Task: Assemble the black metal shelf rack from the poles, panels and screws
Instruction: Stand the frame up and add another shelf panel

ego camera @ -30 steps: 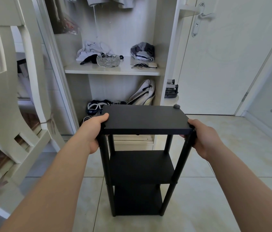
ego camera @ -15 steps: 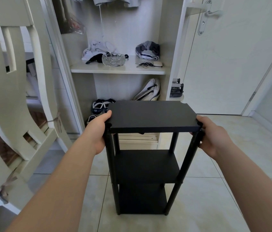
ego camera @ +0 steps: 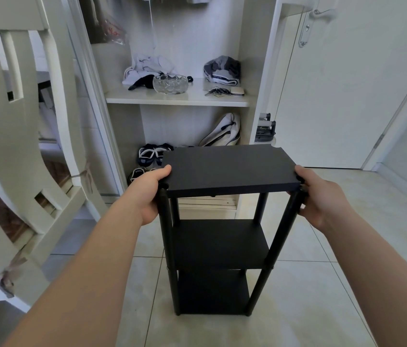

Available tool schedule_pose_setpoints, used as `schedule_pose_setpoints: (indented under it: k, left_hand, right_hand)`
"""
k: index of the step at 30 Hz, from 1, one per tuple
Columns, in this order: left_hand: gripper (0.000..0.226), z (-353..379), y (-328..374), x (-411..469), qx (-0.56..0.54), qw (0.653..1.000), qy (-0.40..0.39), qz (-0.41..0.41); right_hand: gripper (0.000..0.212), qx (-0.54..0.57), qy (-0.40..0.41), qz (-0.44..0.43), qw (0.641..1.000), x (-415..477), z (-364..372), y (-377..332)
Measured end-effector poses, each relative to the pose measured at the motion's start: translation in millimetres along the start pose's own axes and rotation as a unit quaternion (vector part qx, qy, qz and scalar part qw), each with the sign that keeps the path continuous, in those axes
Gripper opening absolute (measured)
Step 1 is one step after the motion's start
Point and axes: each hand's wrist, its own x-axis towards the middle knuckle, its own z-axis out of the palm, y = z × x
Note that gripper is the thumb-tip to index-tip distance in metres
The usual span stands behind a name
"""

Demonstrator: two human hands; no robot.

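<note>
The black metal shelf rack (ego camera: 222, 244) stands upright on the tiled floor in front of me, with three panels on four poles. Its top panel (ego camera: 227, 169) is bare. My left hand (ego camera: 147, 194) grips the rack's near left corner, thumb on the panel and fingers around the pole. My right hand (ego camera: 322, 199) grips the near right corner at the top of the right pole (ego camera: 282, 231). The fingertips of both hands are hidden behind the poles.
A white open cabinet (ego camera: 180, 101) stands right behind the rack, with a glass bowl (ego camera: 171, 83), clothes and keys on its shelf and shoes (ego camera: 152, 154) below. A white chair (ego camera: 22, 146) fills the left. A closed door (ego camera: 347, 83) is at the right.
The small black cap seen on the top panel's far right corner one second ago is gone. The rack sits slightly further right in view; both hands keep their hold.
</note>
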Motion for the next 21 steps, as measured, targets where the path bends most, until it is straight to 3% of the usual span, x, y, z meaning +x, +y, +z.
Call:
schedule_pose_setpoints:
  k: [21]
  left_hand:
    - [0.022,0,-4,4,0.022,1.000,0.011,0.000]
  right_hand:
    - [0.013,-0.006,0.009,0.024,1.000,10,-6,10]
